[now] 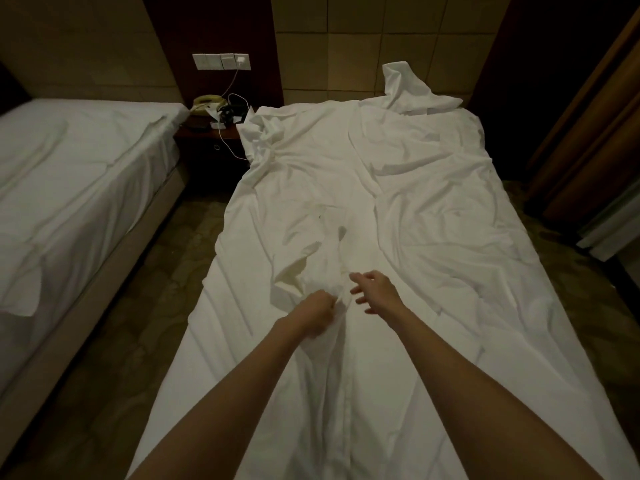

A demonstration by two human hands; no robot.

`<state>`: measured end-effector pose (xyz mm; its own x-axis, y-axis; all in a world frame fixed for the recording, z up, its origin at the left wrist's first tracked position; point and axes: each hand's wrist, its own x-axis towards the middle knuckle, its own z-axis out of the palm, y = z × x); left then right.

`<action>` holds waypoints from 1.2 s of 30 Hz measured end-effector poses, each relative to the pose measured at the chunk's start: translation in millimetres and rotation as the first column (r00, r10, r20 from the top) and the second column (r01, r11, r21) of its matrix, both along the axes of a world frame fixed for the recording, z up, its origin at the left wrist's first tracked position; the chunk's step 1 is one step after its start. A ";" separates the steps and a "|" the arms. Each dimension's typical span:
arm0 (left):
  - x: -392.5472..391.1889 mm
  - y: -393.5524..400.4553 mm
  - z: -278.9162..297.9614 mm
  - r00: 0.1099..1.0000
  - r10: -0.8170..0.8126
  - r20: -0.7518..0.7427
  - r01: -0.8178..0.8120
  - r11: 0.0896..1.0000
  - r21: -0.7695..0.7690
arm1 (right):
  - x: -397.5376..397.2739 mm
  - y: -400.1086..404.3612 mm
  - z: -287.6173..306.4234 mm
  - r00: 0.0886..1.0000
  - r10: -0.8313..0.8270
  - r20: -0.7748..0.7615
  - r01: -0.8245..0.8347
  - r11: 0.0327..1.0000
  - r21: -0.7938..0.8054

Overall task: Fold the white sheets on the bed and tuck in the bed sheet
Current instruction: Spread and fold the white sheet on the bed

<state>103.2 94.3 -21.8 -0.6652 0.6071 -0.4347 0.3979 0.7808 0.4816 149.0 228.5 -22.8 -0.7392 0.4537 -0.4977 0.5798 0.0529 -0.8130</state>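
While my left hand (320, 308) grips a bunched fold of the white sheet (398, 188) mid-bed, my right hand (375, 289) hovers beside it, fingers spread, probably touching nothing

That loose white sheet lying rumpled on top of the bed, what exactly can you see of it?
The loose white sheet is plain, thin-looking cloth, heavily creased, spread unevenly over the bed. Its far right corner stands up in a peak against the padded wall, and its far left edge is bunched near the nightstand. A narrow bunched part runs toward the person, where the left hand grips it. The right hand hovers beside that spot with fingers spread; whether it touches the cloth is unclear.
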 end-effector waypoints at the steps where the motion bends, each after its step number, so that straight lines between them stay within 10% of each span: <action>1: -0.5 0.1 5.8 1.000 -0.030 -0.001 0.030 0.999 0.040 | -10.1 -3.2 2.7 1.000 0.016 0.012 -0.016 1.000 -0.017; 10: -2.8 -41.1 26.6 0.971 -0.234 0.040 0.236 0.970 -0.065 | -30.5 -13.4 -12.6 0.998 -0.057 0.010 0.053 0.978 0.203; 19: -45.6 -78.5 64.1 0.986 0.072 -0.148 -0.049 0.987 0.154 | 0.0 -16.3 -13.8 0.989 -0.148 0.021 0.149 0.976 -0.156; 23: -43.1 -76.3 83.0 0.996 0.093 -0.004 -0.088 0.954 0.286 | -5.4 -29.3 -18.0 0.994 0.107 -0.004 -0.105 0.980 0.167; 28: -49.9 -96.6 94.0 0.988 0.107 0.107 -0.134 0.946 0.296 | -17.7 -49.9 -35.1 0.998 0.016 0.068 -0.028 0.983 0.179; 36: -68.0 -141.0 93.3 0.980 0.099 -0.171 -0.074 0.987 0.143 | -28.5 -63.7 -32.2 0.976 -0.215 0.041 0.184 0.907 0.380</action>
